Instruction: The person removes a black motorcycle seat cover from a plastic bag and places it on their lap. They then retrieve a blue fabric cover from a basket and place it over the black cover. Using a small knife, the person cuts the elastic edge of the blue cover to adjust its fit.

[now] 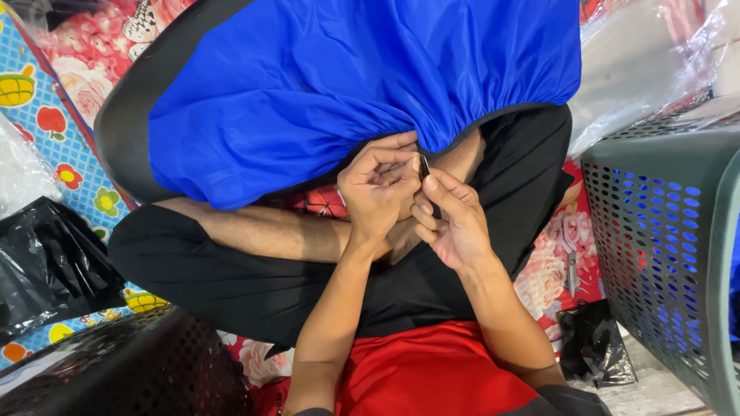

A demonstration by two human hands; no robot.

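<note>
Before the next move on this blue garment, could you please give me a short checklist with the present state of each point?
1. Left hand pinches the gathered black-trimmed edge of the blue garment: ok.
2. Right hand holds a small dark tool at that same spot: ok, though what kind of tool it is cannot be told.
3. Tool tip clear of the left fingers: cannot tell, they are packed close.
4. Garment lies spread over the lap, not bunched under the hands: ok.
5. Grey perforated basket stands apart from the right arm: ok.
6. Black plastic bag lies clear of the garment: ok.
</note>
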